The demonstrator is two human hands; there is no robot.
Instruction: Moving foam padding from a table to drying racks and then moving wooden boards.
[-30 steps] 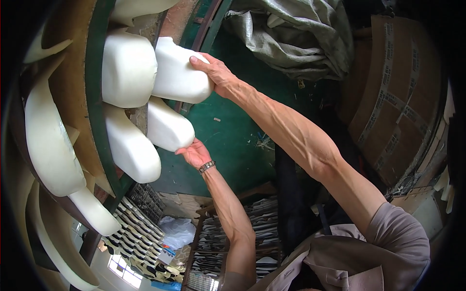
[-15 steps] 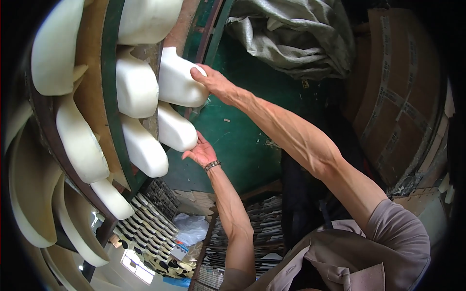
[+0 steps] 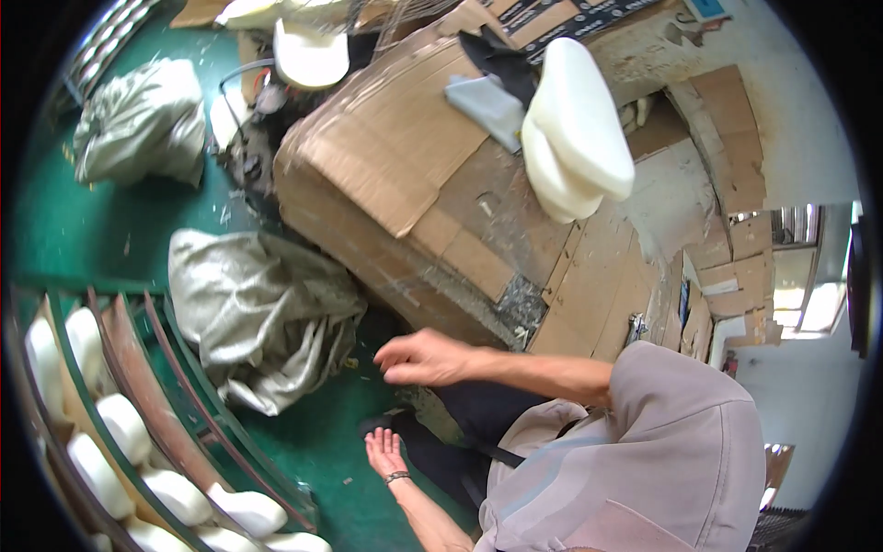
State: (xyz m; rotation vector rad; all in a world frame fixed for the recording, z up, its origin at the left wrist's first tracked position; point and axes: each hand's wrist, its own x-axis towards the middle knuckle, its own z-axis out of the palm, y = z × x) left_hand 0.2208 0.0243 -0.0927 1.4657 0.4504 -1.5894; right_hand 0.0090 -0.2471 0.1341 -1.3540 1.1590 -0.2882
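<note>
My right hand (image 3: 418, 357) reaches out to the left over the green floor (image 3: 313, 442), fingers loosely spread and holding nothing. My left hand (image 3: 386, 453), with a bracelet on the wrist, hangs below it, palm open and holding nothing. A crumpled grey sack (image 3: 267, 313) lies just left of my right hand. A green metal rack (image 3: 138, 368) curves along the lower left, carrying several white moulded foam pieces (image 3: 175, 497). Neither hand touches them.
A large block covered in brown cardboard (image 3: 386, 156) stands ahead, with two stacked white foam pieces (image 3: 575, 138) and dark and grey cloths on it. A second grey sack (image 3: 138, 120) lies at the upper left. Another white piece (image 3: 311, 55) sits at the top.
Both hands were on white foam pieces on the rack; now they are off them and lowered. The view has swung away from the rack, which now sits at the lower left.
</note>
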